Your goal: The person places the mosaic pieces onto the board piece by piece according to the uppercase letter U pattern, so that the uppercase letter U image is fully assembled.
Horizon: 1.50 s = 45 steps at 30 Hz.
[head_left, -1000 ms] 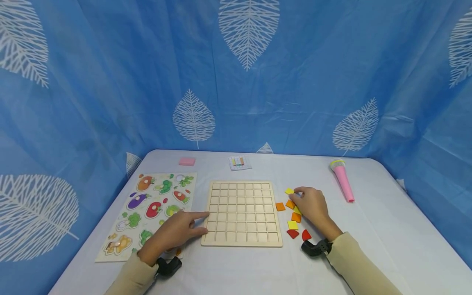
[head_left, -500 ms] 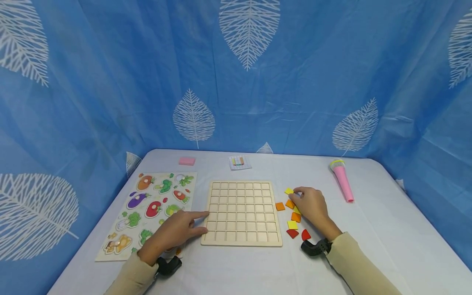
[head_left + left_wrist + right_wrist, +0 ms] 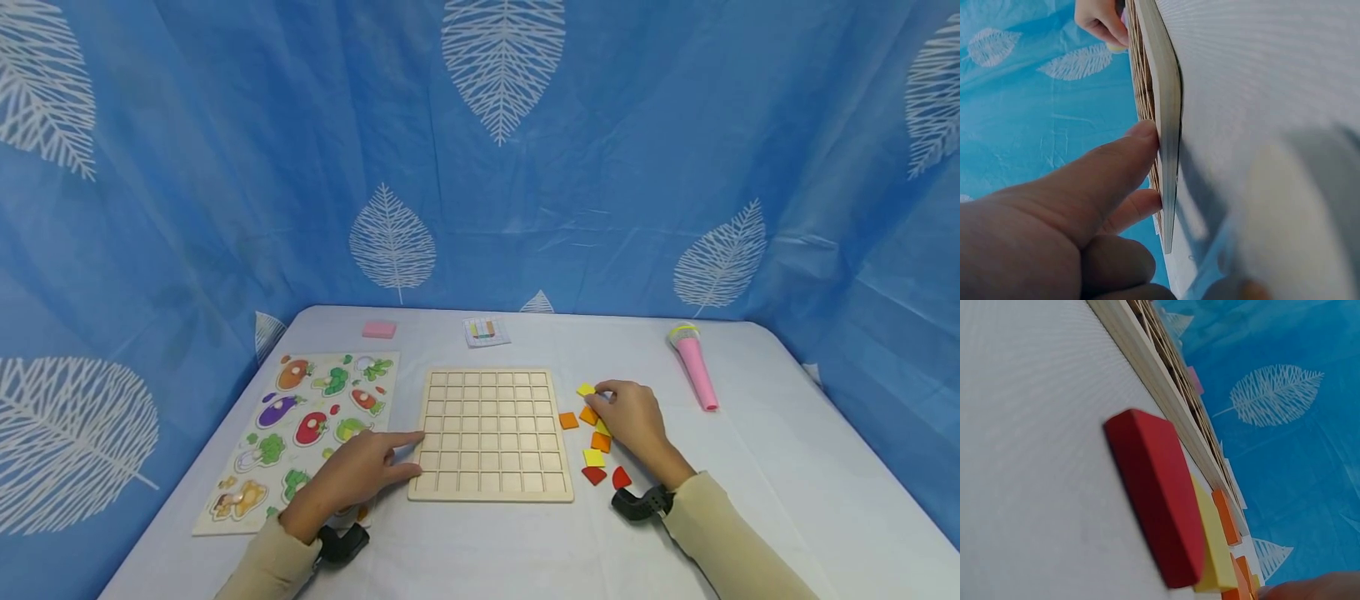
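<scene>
A wooden grid board (image 3: 491,502) lies flat in the middle of the table. My left hand (image 3: 358,468) touches its left edge with an extended index finger and thumb; the left wrist view shows two fingertips against the board's side (image 3: 1168,94). My right hand (image 3: 633,417) rests over the small tiles right of the board, fingertips right at a yellow tile (image 3: 586,389) and an orange tile (image 3: 588,415). Another orange tile (image 3: 569,420) lies by the board's edge. Nearer me are a yellow tile (image 3: 594,457) and two red rounded pieces, one (image 3: 1154,497) large in the right wrist view.
A vegetable puzzle board (image 3: 262,408) lies on the left, partly under my left hand and forearm. At the back are a pink block (image 3: 378,330) and a small printed card (image 3: 486,332). A pink toy microphone (image 3: 697,371) lies on the right.
</scene>
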Motion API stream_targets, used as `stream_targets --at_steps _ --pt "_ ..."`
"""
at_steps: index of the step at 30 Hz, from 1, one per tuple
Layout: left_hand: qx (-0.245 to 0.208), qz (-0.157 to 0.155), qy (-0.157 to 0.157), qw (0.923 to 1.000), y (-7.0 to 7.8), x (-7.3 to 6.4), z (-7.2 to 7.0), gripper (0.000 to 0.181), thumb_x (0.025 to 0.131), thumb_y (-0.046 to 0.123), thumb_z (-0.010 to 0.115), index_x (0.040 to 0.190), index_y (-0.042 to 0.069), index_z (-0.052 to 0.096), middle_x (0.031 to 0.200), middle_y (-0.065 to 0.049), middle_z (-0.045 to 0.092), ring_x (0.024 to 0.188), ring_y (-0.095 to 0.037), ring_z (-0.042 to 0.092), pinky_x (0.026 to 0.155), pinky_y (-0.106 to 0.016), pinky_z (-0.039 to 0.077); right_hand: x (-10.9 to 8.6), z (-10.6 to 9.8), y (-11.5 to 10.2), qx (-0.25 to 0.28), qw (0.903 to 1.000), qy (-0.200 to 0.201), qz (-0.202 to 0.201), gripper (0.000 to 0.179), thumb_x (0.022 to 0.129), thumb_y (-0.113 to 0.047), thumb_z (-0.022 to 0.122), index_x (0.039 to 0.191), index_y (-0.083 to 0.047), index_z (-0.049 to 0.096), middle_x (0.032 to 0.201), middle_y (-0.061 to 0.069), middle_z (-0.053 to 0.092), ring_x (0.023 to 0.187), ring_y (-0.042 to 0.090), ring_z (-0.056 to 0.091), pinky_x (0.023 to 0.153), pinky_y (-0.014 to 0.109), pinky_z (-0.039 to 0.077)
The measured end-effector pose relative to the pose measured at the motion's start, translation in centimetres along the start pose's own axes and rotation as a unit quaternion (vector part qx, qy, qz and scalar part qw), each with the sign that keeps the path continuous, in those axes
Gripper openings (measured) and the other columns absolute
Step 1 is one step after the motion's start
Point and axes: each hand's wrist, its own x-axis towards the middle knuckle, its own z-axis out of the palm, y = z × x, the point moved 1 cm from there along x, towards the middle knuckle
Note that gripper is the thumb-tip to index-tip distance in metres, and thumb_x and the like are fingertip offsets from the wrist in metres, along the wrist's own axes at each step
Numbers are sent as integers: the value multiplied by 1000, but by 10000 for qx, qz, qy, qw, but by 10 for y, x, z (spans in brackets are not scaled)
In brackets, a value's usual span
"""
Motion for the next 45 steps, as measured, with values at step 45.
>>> stream_targets --at_steps 45 --pt "-16 -79 29 10000 0 0 1 52 93 35 76 141 21 65 56 6 40 48 -10 34 46 -26 29 10 24 -89 677 9846 -494 -1535 28 95 -25 75 116 -6 78 47 -5 38 41 9 25 43 25 23"
